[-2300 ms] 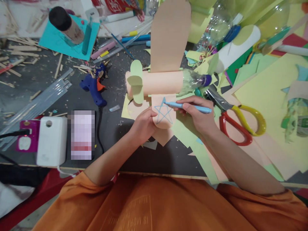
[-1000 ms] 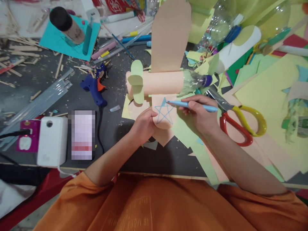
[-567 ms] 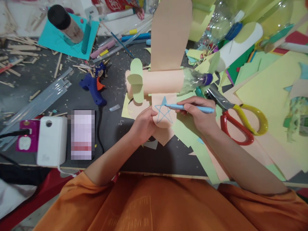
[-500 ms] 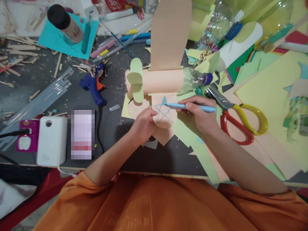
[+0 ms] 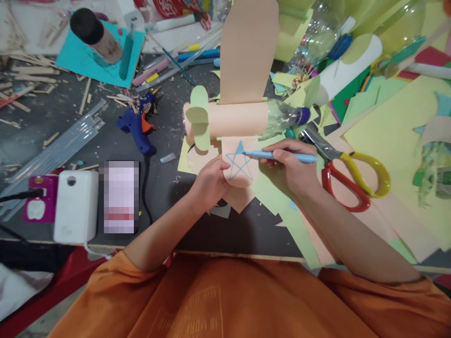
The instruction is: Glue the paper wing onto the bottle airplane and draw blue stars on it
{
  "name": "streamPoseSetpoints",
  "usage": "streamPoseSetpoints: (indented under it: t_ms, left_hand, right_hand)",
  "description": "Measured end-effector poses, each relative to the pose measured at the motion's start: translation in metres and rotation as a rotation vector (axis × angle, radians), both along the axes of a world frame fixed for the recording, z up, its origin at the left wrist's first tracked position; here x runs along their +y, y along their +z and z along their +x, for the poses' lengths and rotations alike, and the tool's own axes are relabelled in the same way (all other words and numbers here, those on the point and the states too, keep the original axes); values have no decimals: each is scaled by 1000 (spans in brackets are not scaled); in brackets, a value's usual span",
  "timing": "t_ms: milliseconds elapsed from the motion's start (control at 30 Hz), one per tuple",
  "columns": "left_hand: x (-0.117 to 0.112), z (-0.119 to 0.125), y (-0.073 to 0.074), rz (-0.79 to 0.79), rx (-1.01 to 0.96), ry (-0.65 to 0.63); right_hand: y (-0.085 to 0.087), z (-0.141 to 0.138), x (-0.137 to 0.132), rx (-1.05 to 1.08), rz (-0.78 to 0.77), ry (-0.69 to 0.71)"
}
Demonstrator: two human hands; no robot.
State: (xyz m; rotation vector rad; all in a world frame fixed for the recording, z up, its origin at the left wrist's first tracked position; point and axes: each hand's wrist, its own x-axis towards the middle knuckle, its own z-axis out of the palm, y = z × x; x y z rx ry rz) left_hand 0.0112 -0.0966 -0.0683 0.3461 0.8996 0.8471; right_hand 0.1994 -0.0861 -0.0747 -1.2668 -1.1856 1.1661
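A plastic bottle (image 5: 282, 117) with a purple cap lies on its side, wrapped in peach paper (image 5: 239, 118). Two peach paper wings stick out from it; the near wing (image 5: 253, 177) bears a blue outlined star (image 5: 240, 162), its top point coloured in. My left hand (image 5: 210, 183) pinches this wing's left edge between thumb and fingers. In my right hand (image 5: 294, 164) is a light blue felt-tip pen (image 5: 268, 154), its tip at the star's upper part. A pale green paper strip (image 5: 200, 117) with rounded ends crosses the bottle's left end.
Red-and-yellow-handled scissors (image 5: 347, 169) lie right of my right hand among coloured paper sheets (image 5: 384, 126). Leftward are a blue glue gun (image 5: 136, 129) with its cord, a phone (image 5: 120, 197), a white power bank (image 5: 75, 206) and clear glue sticks (image 5: 77, 141). Another person's hand (image 5: 205, 21) shows at the back.
The pen tip has slid very slightly right across the star's upper part. My left hand keeps its hold on the wing.
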Motion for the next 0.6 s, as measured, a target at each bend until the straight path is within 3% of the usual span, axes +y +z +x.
streamPoseSetpoints:
  t_ms: [367,600]
  left_hand:
    - [1,2,4,-50,8,41]
    - [0,2,4,-36,-2,42]
  right_hand:
    - [-8,5,1,155,42,-22]
    - [-7,5,0,148,68,115]
